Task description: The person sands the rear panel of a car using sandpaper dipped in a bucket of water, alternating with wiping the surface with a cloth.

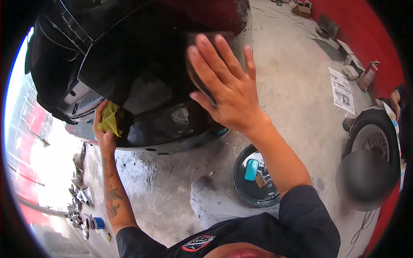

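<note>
My left hand (101,129) grips a yellow-green cloth (110,119) against the corner of a black car's body, beside the light-coloured recess at the car's edge. My right hand (228,88) is open and flat, fingers spread, over the glossy black car panel (142,56). A dark edge shows beside its palm; whether that is a reflection or something under the hand I cannot tell. Wet-looking highlights lie on the curved bumper (167,122) between my hands.
A black bucket (238,182) by my knee holds water, a teal block (251,169) and a brown piece (260,179). Rightward are a wheel (359,124), a printed sheet (341,90), a fire extinguisher (368,76) and another person's arm (395,102). A blue-labelled can (95,222) stands at left.
</note>
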`<state>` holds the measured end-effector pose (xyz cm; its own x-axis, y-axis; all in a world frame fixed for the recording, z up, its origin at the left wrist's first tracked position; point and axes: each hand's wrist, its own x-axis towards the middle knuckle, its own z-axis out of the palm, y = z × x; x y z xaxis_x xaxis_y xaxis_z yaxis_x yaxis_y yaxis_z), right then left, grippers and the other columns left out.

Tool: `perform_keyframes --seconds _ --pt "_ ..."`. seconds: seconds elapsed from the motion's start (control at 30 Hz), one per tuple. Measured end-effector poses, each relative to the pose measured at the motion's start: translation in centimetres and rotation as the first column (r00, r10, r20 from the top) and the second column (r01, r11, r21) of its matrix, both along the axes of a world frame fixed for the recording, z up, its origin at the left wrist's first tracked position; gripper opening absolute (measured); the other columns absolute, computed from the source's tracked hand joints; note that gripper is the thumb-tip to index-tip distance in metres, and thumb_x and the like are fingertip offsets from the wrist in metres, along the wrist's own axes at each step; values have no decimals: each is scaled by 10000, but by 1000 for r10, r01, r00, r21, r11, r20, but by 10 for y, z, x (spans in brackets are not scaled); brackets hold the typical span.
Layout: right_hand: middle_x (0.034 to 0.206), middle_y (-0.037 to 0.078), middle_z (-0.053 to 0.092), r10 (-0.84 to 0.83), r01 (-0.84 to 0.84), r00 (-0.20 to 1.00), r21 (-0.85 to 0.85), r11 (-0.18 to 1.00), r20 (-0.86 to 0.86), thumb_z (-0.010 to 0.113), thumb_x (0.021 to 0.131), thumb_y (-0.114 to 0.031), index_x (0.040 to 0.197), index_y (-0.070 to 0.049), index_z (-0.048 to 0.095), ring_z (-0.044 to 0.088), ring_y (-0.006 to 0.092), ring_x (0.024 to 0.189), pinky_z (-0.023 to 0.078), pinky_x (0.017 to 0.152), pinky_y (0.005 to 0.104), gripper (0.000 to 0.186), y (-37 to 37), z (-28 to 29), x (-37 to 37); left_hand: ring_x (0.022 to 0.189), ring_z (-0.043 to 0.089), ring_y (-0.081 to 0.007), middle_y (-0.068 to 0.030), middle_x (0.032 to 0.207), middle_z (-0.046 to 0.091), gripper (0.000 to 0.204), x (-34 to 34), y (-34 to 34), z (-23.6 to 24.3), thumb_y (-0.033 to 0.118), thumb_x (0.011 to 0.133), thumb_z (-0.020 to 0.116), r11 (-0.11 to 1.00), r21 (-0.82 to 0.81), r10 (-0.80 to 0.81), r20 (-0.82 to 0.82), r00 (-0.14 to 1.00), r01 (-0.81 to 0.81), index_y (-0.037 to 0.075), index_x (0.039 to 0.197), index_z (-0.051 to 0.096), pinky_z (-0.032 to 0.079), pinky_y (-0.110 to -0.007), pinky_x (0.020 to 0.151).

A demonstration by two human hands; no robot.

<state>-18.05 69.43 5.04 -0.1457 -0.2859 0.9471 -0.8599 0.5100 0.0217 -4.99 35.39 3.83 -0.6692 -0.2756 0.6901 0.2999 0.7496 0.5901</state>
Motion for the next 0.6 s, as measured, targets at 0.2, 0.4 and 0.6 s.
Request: perform_keyframes --seconds 0.2,0.4,0.6 --pt "1619 11 322 141 -144 989 -72 987 -42 736 798 -433 1524 -214 404 241 256 1507 69 1188 583 828 -25 6 -16 1063 606 -194 -120 1157 630 602 -1 -6 -4 275 786 636 1000 27 -4 36 999 3 -26 1302 557 446 -304 960" --pt "1637 0 274 120 -122 974 0 993 194 702 835 -473 1520 -191 409 245 271 1502 123 1183 591 797 1 -36 10 1070 604 -199 -118 1182 622 552 0 -12 -8 252 851 628 1000 -3 26 6 1000 -26 -33 1315 539 445 -309 966" --pt "1638 149 225 247 -150 879 -256 955 407 572 958 -463 1574 -122 273 205 332 1514 133 1202 537 765 19 -45 -11 1057 600 -203 -132 1192 612 561 1 -22 -8 241 852 634 998 61 -20 25 999 19 -61 1313 532 448 -308 956"
